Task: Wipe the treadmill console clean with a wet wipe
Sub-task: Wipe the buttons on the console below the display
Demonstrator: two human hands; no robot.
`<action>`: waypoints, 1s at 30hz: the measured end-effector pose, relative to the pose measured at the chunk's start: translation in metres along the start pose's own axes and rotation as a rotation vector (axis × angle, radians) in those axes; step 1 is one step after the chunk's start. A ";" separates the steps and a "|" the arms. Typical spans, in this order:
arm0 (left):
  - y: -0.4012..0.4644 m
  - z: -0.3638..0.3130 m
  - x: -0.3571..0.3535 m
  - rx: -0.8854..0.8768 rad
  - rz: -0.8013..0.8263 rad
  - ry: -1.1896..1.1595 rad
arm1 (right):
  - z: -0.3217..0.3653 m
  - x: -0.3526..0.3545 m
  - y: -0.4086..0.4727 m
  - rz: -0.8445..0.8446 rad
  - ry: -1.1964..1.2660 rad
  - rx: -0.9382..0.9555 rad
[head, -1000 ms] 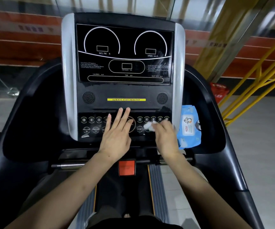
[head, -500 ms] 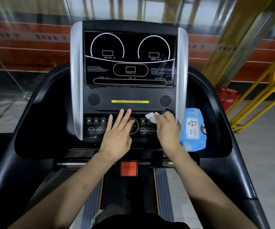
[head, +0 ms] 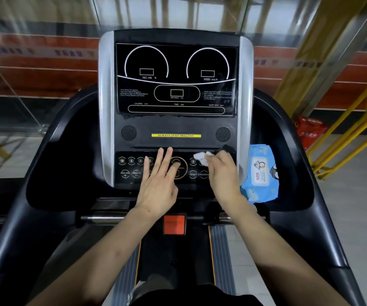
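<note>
Closest to me is the orange safety key tab [head: 174, 224] on the crossbar, then my two forearms reaching up to the button panel [head: 131, 173]. My left hand [head: 158, 186] lies flat with the fingers straight and spread over the middle buttons, holding nothing, just bracing on the treadmill console [head: 176, 122]. My right hand [head: 222, 173] has its fingers curled around a scrunched white wet wipe [head: 201, 159] and presses it on the right-side number buttons, just above RESET and PROGRAM.

To do this bit well, I reckon short overlapping strokes along each button row, light pressure so nothing gets triggered, and I'd refold the wipe to a fresh face since it's balled up small. The left hand covers the middle buttons, so it needs to shift before those get cleaned.

The blue wipes pack [head: 261, 173] sits in the right side tray, just beside the right hand. Further up is the yellow sticker strip [head: 176, 135] between the speaker grilles, then the dark display screen [head: 176, 80], which probably wants one long pass.
</note>
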State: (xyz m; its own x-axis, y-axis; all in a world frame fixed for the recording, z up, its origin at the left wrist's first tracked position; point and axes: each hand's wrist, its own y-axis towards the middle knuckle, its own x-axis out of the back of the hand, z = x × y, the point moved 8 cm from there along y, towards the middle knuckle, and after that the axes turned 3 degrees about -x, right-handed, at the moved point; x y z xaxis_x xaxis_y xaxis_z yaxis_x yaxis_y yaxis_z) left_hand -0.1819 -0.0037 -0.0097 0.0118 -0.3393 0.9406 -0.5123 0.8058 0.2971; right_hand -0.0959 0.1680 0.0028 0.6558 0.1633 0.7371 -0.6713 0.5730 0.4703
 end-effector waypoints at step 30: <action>0.002 0.025 0.000 0.025 -0.043 0.046 | 0.015 -0.018 -0.049 0.088 -0.015 0.171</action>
State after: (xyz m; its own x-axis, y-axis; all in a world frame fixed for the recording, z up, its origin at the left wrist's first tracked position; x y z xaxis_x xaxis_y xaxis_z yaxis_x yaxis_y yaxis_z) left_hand -0.2039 -0.0146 -0.0131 0.0735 -0.3496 0.9340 -0.5320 0.7784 0.3332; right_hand -0.0801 0.1249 -0.0262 0.5874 0.1945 0.7856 -0.7757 0.4122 0.4779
